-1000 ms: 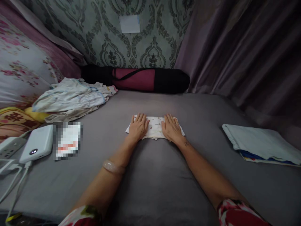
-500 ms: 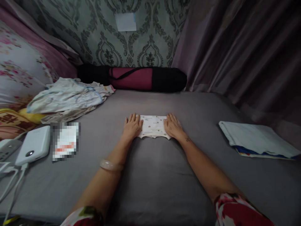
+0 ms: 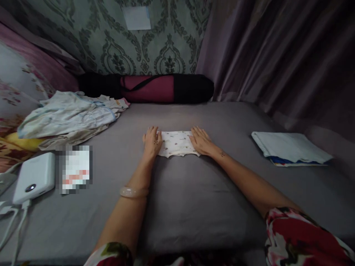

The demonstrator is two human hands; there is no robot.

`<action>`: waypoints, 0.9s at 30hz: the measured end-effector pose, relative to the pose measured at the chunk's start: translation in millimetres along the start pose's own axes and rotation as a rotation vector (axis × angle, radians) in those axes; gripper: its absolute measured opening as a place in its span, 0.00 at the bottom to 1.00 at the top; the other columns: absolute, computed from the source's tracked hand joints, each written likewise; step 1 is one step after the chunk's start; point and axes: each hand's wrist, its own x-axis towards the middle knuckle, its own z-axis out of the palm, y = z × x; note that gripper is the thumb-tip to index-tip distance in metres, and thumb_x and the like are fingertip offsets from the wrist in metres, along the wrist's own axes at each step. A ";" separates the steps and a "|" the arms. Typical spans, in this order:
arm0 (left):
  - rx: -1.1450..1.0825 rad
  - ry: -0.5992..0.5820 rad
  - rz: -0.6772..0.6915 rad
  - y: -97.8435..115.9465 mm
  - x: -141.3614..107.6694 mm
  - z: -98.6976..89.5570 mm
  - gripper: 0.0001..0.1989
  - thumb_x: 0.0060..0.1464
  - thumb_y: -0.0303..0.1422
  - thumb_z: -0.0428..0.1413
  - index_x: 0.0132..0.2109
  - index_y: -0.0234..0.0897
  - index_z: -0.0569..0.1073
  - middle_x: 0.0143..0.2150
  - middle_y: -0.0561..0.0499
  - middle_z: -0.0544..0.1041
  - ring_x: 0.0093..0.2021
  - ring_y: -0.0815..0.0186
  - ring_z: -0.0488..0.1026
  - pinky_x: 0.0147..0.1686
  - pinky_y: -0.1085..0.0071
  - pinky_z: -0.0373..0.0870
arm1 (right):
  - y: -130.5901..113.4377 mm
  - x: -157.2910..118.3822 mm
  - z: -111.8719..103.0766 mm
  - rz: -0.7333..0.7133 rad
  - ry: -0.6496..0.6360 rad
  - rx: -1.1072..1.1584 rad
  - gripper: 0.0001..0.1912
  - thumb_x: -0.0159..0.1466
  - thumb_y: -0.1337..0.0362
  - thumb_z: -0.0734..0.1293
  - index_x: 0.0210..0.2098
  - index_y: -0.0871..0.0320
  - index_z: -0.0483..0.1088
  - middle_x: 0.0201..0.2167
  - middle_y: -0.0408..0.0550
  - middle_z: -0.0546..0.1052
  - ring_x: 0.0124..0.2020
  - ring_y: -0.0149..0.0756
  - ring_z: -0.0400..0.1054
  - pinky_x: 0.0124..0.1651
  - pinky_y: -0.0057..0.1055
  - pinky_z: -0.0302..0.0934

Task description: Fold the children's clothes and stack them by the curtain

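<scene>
A small white garment (image 3: 176, 143) with a tiny scattered print lies folded flat on the grey bed sheet (image 3: 183, 207). Its near edge is wavy. My left hand (image 3: 152, 142) rests on its left end, palm down, with the fingers stretched away from me. On the right end lies my right hand (image 3: 201, 141), flat, fingers extended and pointing forward to the left. Neither hand grips the cloth. A pale bangle (image 3: 134, 192) circles my left forearm.
Folded cloths (image 3: 291, 147) lie on the right. At left are a heap of light clothes (image 3: 69, 112), a white power bank (image 3: 35, 177) with cables and a pixelated item (image 3: 76, 170). A black and maroon long bag (image 3: 149, 88) lies along the wall.
The camera view has shifted a little, moving the surroundings mostly leftward in the picture. Both hands remain on the garment's ends; the right hand is angled slightly more to the left.
</scene>
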 end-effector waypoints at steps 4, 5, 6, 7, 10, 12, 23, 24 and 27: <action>-0.150 0.061 -0.031 -5.3 3.6 2.9 0.21 0.61 0.32 0.46 0.58 0.31 0.68 0.62 0.38 0.68 0.64 0.55 0.62 0.62 0.56 0.58 | 0.9 -3.5 10.4 0.001 -0.031 0.011 0.34 0.70 0.55 0.44 0.67 0.72 0.52 0.68 0.60 0.53 0.69 0.46 0.43 0.69 0.42 0.36; -0.179 0.070 -0.031 -6.6 4.2 3.4 0.21 0.61 0.31 0.46 0.58 0.30 0.69 0.61 0.37 0.69 0.63 0.54 0.63 0.61 0.56 0.59 | 1.5 -3.6 11.3 -0.001 -0.030 0.012 0.34 0.70 0.55 0.44 0.67 0.72 0.52 0.68 0.60 0.53 0.69 0.46 0.43 0.69 0.42 0.35; -0.204 0.076 -0.033 -7.8 4.8 3.7 0.21 0.60 0.31 0.46 0.58 0.30 0.69 0.60 0.37 0.70 0.62 0.54 0.64 0.61 0.57 0.61 | 2.1 -3.5 11.3 -0.004 -0.031 0.010 0.34 0.70 0.55 0.44 0.67 0.72 0.52 0.68 0.60 0.53 0.69 0.47 0.43 0.69 0.42 0.35; -0.226 0.081 -0.035 -8.9 5.4 4.1 0.21 0.60 0.31 0.46 0.57 0.29 0.69 0.59 0.37 0.71 0.61 0.54 0.66 0.60 0.57 0.62 | 2.3 -3.2 10.3 -0.006 -0.036 0.008 0.34 0.70 0.55 0.44 0.67 0.73 0.52 0.68 0.60 0.53 0.69 0.47 0.43 0.69 0.42 0.35; -0.276 0.093 -0.048 -11.1 6.5 5.4 0.20 0.59 0.31 0.47 0.56 0.30 0.70 0.56 0.37 0.73 0.58 0.54 0.68 0.58 0.58 0.64 | -1.3 -1.9 4.0 0.003 -0.061 -0.004 0.33 0.70 0.56 0.45 0.67 0.73 0.52 0.68 0.61 0.53 0.69 0.48 0.43 0.69 0.45 0.36; -0.302 0.100 -0.054 -12.2 7.1 7.1 0.19 0.59 0.31 0.48 0.55 0.32 0.71 0.55 0.38 0.74 0.57 0.55 0.70 0.58 0.58 0.65 | -9.1 -0.6 -0.1 -0.005 -0.048 -0.012 0.32 0.70 0.56 0.46 0.66 0.71 0.53 0.68 0.62 0.53 0.69 0.48 0.43 0.69 0.47 0.35; -0.346 0.105 -0.130 -14.4 9.0 6.8 0.19 0.58 0.29 0.47 0.53 0.32 0.72 0.54 0.40 0.75 0.56 0.56 0.71 0.57 0.60 0.65 | -43.6 4.4 12.3 -0.098 -0.034 0.078 0.29 0.71 0.56 0.48 0.68 0.60 0.51 0.69 0.55 0.51 0.69 0.44 0.43 0.69 0.48 0.35; -0.350 0.106 -0.144 -14.0 9.0 6.2 0.19 0.58 0.29 0.47 0.53 0.32 0.72 0.54 0.40 0.75 0.56 0.56 0.71 0.57 0.60 0.65 | -42.9 4.5 11.5 -0.098 -0.041 0.079 0.29 0.71 0.56 0.48 0.68 0.60 0.51 0.69 0.55 0.51 0.69 0.44 0.43 0.69 0.48 0.35; -0.370 0.104 -0.172 -13.0 8.7 5.1 0.19 0.58 0.28 0.47 0.54 0.32 0.72 0.54 0.40 0.75 0.57 0.56 0.70 0.57 0.60 0.65 | -43.5 6.2 4.8 -0.094 -0.085 0.079 0.29 0.71 0.56 0.48 0.68 0.62 0.51 0.69 0.57 0.51 0.69 0.47 0.43 0.68 0.51 0.36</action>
